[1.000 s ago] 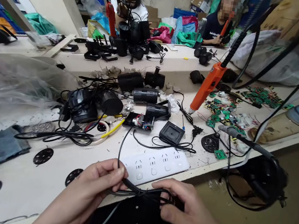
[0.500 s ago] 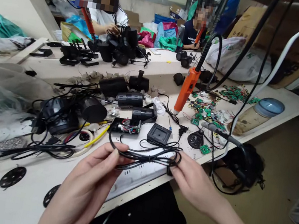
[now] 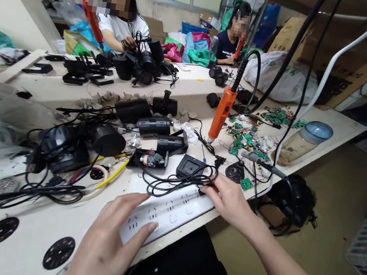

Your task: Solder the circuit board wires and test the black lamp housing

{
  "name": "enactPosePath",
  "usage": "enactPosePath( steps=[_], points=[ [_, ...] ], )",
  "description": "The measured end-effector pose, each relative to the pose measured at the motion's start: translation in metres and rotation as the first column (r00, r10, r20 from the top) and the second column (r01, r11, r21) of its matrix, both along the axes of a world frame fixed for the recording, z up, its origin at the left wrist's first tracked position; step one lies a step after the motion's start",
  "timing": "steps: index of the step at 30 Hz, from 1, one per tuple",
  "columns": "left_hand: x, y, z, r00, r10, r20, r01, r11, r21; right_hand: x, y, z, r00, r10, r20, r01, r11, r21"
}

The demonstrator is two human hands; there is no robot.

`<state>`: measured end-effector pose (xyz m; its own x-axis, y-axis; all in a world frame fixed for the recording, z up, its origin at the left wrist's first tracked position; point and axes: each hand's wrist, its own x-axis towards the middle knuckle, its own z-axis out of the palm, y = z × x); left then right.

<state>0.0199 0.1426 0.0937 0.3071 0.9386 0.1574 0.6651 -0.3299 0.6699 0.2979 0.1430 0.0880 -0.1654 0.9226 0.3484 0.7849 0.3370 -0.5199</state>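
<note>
My left hand [image 3: 109, 242] lies flat with its fingers spread on the left end of a white power strip [image 3: 174, 211] at the bench's front edge. A loosely coiled black cable [image 3: 176, 181] rests across the strip's far side. My right hand [image 3: 229, 201] is at the strip's right end, its fingertips pinching the cable's right end. Just beyond the cable lie an opened black device with exposed wiring [image 3: 150, 157] and a square black part [image 3: 190, 166].
An orange electric screwdriver [image 3: 221, 115] hangs over green circuit boards [image 3: 250, 139]. Black housings [image 3: 153, 125] and tangled cords [image 3: 61, 154] crowd the left middle. Black discs [image 3: 58, 252] lie near the front edge. A blue-lidded jar [image 3: 304, 139] lies at the right. Two people work at the far bench.
Both hands carried the coiled cable forward and set it down on the power strip. My left hand let go and now rests on the strip; the view shifted right.
</note>
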Motion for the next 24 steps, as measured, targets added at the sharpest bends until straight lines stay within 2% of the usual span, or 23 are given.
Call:
enactPosePath(
  steps=[3,6,15,19,21,24],
  points=[
    [-0.006,-0.005,-0.014,0.987,-0.048,-0.153,0.065,0.991,0.115,0.0,0.002,0.0,0.999,0.025,0.042,-0.026,1.0,0.009],
    [-0.008,-0.007,-0.026,0.966,-0.058,-0.252,0.104,0.979,0.173,-0.001,0.003,0.001,0.995,0.053,0.09,-0.055,0.998,0.019],
    [-0.016,-0.004,-0.044,0.902,-0.101,-0.419,0.172,0.976,0.135,-0.01,0.001,0.005,0.974,0.094,0.205,-0.112,0.99,0.081],
    [-0.021,-0.001,-0.039,0.907,-0.134,-0.399,0.177,0.982,0.072,-0.011,0.001,0.005,0.961,0.088,0.263,-0.136,0.976,0.171],
    [-0.028,0.007,-0.028,0.916,-0.138,-0.378,0.164,0.986,0.038,-0.011,0.0,0.004,0.957,0.088,0.276,-0.14,0.974,0.177],
    [-0.042,0.032,-0.009,0.926,-0.041,-0.375,0.08,0.993,0.089,-0.011,-0.001,0.001,0.96,0.082,0.268,-0.126,0.981,0.151]
  ],
)
